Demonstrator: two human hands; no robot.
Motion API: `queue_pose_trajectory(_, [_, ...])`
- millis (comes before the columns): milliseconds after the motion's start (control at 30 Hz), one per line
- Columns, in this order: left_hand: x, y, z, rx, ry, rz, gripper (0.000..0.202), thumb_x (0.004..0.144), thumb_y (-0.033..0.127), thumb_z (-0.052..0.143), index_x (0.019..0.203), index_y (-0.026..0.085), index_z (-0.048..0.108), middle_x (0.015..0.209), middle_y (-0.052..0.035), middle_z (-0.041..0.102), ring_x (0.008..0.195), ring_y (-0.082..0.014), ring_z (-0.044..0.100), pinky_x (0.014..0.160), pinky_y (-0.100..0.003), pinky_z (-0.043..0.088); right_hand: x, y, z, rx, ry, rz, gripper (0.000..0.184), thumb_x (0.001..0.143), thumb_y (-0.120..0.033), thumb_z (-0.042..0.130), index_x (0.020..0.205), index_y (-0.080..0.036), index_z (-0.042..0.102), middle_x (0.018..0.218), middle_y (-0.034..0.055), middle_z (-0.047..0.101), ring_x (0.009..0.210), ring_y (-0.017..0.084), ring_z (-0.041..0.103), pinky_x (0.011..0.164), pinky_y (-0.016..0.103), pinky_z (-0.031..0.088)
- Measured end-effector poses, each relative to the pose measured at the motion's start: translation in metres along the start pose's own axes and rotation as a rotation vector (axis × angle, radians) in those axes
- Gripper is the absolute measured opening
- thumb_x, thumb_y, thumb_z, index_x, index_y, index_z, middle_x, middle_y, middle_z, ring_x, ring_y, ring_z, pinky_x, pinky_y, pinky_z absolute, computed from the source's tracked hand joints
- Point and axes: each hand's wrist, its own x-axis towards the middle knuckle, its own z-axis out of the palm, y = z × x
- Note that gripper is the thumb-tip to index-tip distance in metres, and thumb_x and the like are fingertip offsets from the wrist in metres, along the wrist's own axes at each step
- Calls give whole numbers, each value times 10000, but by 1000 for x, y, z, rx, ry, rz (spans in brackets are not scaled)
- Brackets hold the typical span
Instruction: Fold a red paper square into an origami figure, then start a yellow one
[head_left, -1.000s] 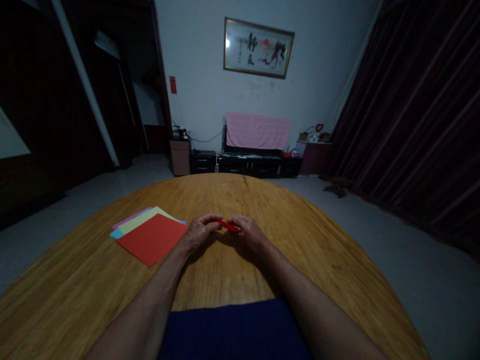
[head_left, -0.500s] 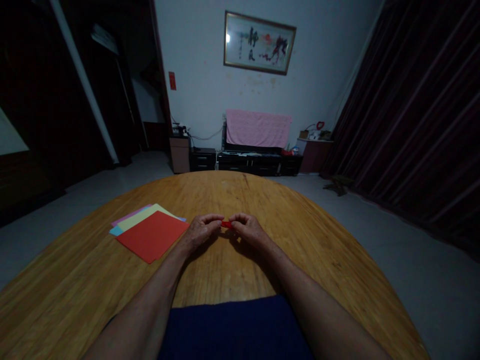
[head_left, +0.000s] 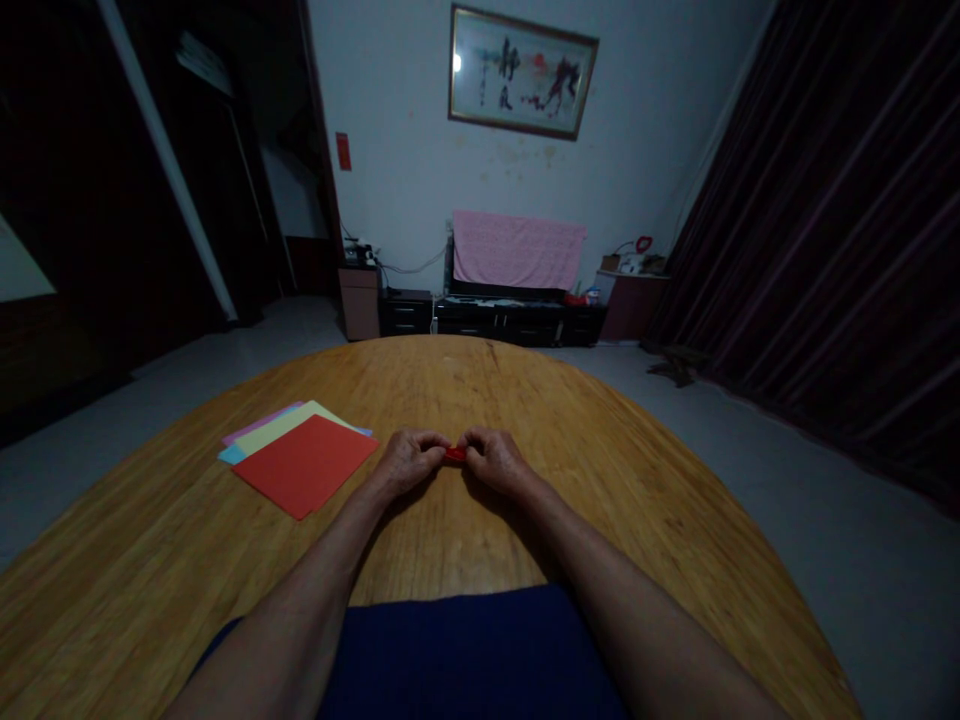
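Round wood-grained tabletop [head_left: 600, 450] underlies hands [head_left: 495, 459] pinching a narrow red piece [head_left: 455, 455].

2 hands [head_left: 411, 458] [head_left: 496, 460], 1 red pc [head_left: 455, 455], 1 tbl [head_left: 465, 385]

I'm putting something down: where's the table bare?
Bare table: right of the right hand, beyond it to the far edge, and nearer the camera than the coloured sheets. Crowded: between the sheets and left hand, and around the red piece.
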Motion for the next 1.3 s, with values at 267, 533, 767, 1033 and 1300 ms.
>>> queue_pose_trajectory(267, [4,-1,-5,176,-7,129,141,671,190,628,699,218,763,576,-6,642,560,-137,524,482,-200,308,1,3,-1,-73,2,-32,198,741,-102,531,734,-228,684,725,17,658,713,175,567,692,284,388])
queue_pose_trajectory(533, [3,-3,-4,59,51,-23,161,632,199,649,767,174,733,431,31,518,390,-95,405,413,-212,241,3,10,-3,55,17,67,169,719,-121,528,709,-218,667,685,11,635,672,159,555,631,266,389])
queue_pose_trajectory(767, [0,2,-11,17,37,-91,163,592,153,651,748,172,695,464,28,541,397,-92,441,420,-212,255,-4,8,-17,134,-40,222,92,637,-123,580,650,-195,637,601,19,584,528,125,486,473,242,320])
queue_pose_trajectory(1033, [-3,2,-16,-23,3,-67,114,606,181,684,719,189,683,497,27,557,437,-97,459,445,-208,297,-7,1,-36,296,-174,397,64,622,-131,604,593,-179,635,496,12,543,440,95,434,416,228,282])
queue_pose_trajectory(1300, [-3,-1,-17,-9,-2,-34,65,604,171,664,646,200,704,459,24,544,438,-98,418,439,-205,264,-5,-1,-37,256,-195,387,87,645,-157,605,562,-167,629,492,10,539,423,86,424,397,214,238])
